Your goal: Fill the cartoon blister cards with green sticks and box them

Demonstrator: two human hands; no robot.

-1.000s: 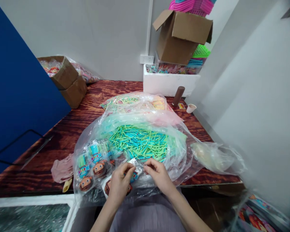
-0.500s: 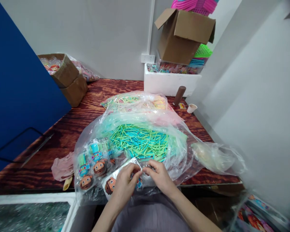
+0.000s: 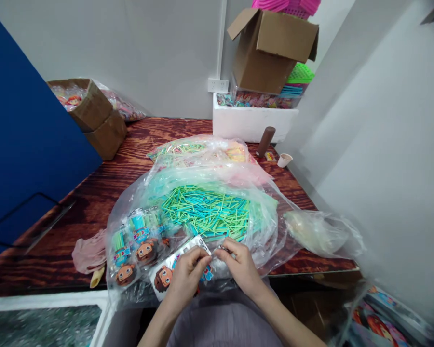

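My left hand point(image 3: 191, 270) is closed in a pinch above a white printed packet point(image 3: 162, 278) with a cartoon head on it. Facing it a few centimetres away, my right hand point(image 3: 237, 262) pinches too, thumb against forefinger. What either pinch holds is too small or hidden to make out. Blue lettering shows on print between the hands. Just beyond lies a heap of thin green and blue sticks point(image 3: 210, 209) in a large clear plastic bag point(image 3: 275, 212). Several filled cartoon packets point(image 3: 144, 241) rest on the plastic left of my hands.
A pink cloth point(image 3: 89, 253) lies at the left table edge. Behind the sticks is another bag point(image 3: 202, 149) of coloured pieces. A white foam box point(image 3: 255, 123), a brown cylinder point(image 3: 265, 141) and a paper cup point(image 3: 284, 160) stand at back right. A blue panel point(image 3: 29, 135) borders the left.
The view has shifted slightly, so things appear a little further left. Both hands stay pinched close together, in nearly the same place.
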